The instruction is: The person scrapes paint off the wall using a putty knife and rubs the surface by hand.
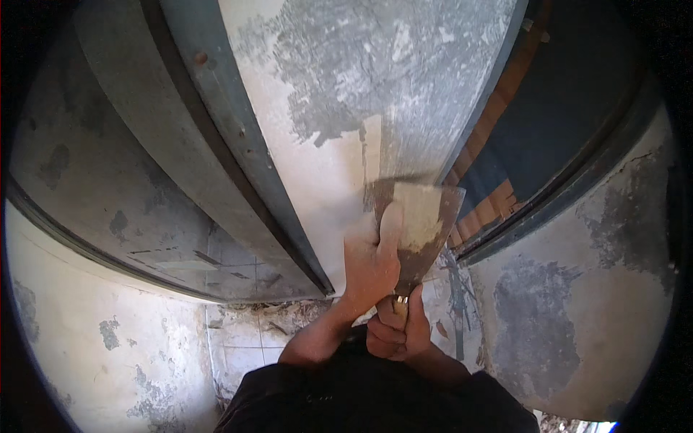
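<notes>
A wide metal scraper (427,227), rusty and smeared with pale residue, has its broad edge at the wall ahead. My right hand (398,327) grips its handle (401,306), thumb up along the side. My left hand (373,260) presses against the left part of the blade, its thumb pointing up and its other fingers largely hidden. The wall strip (379,81) ahead shows rough grey patches where the cream coating is gone, with cream coating left on its left and lower parts. Blade and wall meet at the blade's top edge, slightly blurred.
A grey metal frame (238,108) with a glass pane borders the wall strip on the left. To the right is a dark window pane (568,108) with brown tape. Peeling walls (536,319) stand on both sides. Debris lies on the white floor tiles (243,338).
</notes>
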Action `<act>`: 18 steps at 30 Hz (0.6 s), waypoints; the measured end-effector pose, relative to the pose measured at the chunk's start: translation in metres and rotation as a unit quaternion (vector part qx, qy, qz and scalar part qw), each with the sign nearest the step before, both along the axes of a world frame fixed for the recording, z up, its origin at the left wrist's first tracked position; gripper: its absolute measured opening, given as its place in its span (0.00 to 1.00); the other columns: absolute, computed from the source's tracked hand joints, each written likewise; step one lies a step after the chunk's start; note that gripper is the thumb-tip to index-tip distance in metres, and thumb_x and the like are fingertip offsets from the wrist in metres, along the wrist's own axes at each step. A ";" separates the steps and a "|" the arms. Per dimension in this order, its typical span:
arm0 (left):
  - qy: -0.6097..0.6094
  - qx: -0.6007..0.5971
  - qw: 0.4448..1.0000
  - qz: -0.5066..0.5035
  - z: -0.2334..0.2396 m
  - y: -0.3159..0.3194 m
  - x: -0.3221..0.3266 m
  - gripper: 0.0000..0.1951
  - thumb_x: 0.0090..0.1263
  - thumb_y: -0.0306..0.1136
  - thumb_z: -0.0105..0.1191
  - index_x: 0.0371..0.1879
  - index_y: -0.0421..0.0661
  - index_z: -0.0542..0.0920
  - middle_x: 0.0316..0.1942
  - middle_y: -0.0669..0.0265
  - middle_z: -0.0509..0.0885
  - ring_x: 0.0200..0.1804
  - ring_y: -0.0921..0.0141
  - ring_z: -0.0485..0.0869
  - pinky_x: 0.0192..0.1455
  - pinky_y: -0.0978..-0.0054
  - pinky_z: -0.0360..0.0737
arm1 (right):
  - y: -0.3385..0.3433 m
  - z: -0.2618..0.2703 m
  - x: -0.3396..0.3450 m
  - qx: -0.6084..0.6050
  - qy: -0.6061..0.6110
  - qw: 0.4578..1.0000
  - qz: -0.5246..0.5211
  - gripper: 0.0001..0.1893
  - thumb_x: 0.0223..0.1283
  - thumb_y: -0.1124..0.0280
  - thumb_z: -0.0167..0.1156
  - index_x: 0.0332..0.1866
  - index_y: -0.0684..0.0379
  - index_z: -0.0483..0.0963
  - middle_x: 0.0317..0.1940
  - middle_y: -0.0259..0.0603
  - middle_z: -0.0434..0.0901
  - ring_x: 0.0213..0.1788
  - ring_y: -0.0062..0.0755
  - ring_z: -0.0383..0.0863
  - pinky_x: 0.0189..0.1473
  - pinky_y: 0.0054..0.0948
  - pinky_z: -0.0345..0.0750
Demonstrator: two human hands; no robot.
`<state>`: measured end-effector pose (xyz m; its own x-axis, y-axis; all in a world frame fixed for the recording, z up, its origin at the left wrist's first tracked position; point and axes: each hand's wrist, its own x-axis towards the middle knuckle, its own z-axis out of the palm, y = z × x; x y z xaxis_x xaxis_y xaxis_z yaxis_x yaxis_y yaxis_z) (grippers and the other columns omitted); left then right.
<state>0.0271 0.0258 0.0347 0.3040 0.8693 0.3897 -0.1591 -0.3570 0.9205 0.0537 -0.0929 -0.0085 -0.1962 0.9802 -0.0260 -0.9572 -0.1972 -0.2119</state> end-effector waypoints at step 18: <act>0.002 -0.103 0.993 -0.049 -0.004 -0.001 0.003 0.18 0.67 0.36 0.47 0.18 0.33 0.70 0.12 0.56 0.67 0.18 0.71 0.64 0.21 0.70 0.62 | -0.001 -0.004 -0.001 -0.009 0.015 1.000 -0.004 0.32 0.53 0.30 0.30 0.19 0.51 0.59 0.08 0.25 0.52 0.08 0.17 0.45 0.10 0.19 0.47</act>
